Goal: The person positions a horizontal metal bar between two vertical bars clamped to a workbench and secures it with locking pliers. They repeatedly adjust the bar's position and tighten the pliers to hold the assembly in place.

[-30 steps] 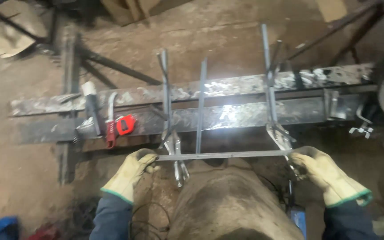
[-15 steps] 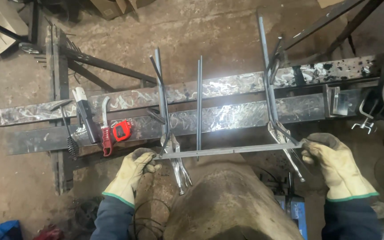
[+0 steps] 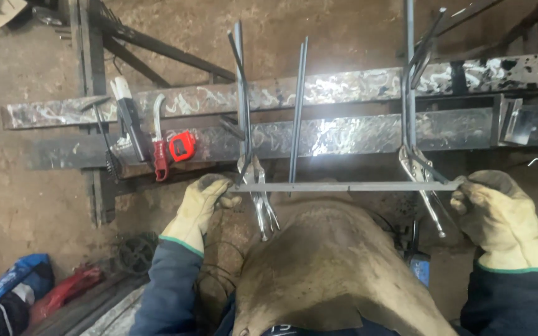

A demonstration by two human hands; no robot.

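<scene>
1. Here, we saw the left hand (image 3: pixel 202 208) with gloved fingers closed round the left end of a flat steel bar (image 3: pixel 344 186).
2. We saw the right hand (image 3: pixel 499 214) clamped on its right end.
3. The bar lay level, crossing three upright rods (image 3: pixel 298 112), just above the leather apron (image 3: pixel 325 267).
4. Two locking pliers (image 3: pixel 258 193) hung near the bar, beside the long steel beams (image 3: pixel 344 134).

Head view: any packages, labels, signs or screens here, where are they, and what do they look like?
Blue bag: lower left on the floor, soft, crumpled, with pale print.
Red bag: beside the blue bag, crumpled and plain.
Tape measure: on the steel beam left of the left hand, red case with a dark label patch.
No signs or screens.
</scene>
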